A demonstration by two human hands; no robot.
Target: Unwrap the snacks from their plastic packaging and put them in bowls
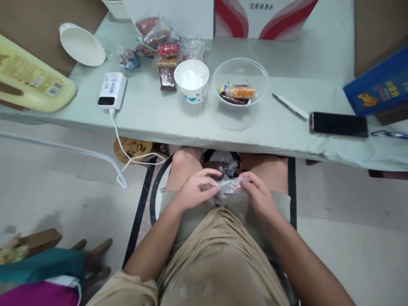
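Over my lap, my left hand (200, 188) and my right hand (255, 191) pinch opposite sides of a crumpled piece of clear plastic wrap (230, 186). Thumb and fingers of each hand are closed on it. Whether anything lies inside the wrap I cannot tell. On the table ahead of my hands stands a clear plastic bowl (263, 76) with a few wrapped snacks (237, 91) in it. Left of the bowl is a white paper cup (193, 94) with a blue pattern, holding something whitish.
A heap of wrapped snacks (168, 50) lies behind the cup. A power bank (112, 90) trails a white cable. Farther right are a white pen (291, 106), a phone (339, 124) and a blue box (379, 85). A yellow jug (35, 76) lies at left beside a white bowl (82, 44).
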